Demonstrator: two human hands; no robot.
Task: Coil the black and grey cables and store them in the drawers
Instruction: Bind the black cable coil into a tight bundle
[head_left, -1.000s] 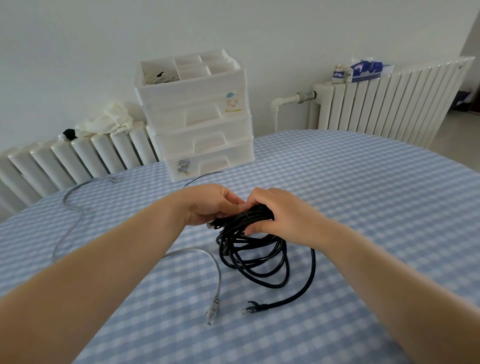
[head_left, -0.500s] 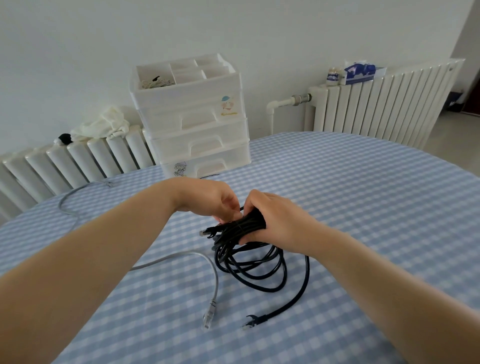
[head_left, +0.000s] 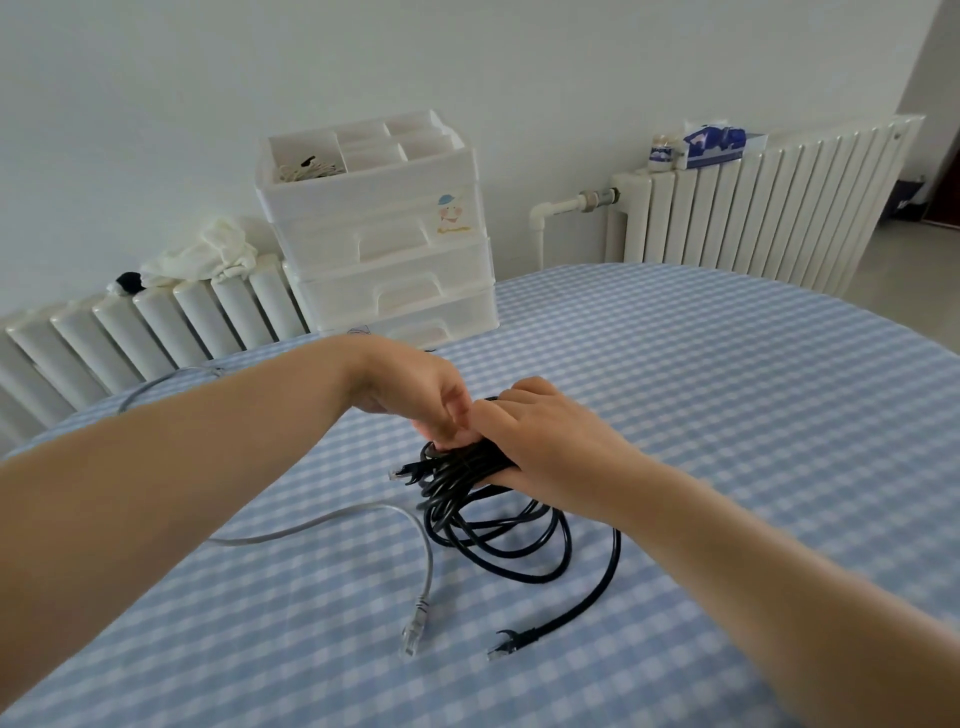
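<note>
A black cable lies in loose loops on the checked tablecloth, one plug end trailing toward me at the lower right. My right hand grips the bundled top of the coil. My left hand is curled right beside it, its fingertips pinching the black cable at the top of the bundle. A grey cable runs uncoiled from the far left across the table, its plug lying near the black loops. The white drawer unit stands at the table's far edge, with its visible drawers closed.
The blue-and-white checked table spreads wide to the right. White radiators stand behind it, the left one with a crumpled cloth on top, the right one carrying a tissue box.
My left hand has shifted in over the top of the bundle, closer to my right hand. The view has tilted slightly; the coil stays where it was.
</note>
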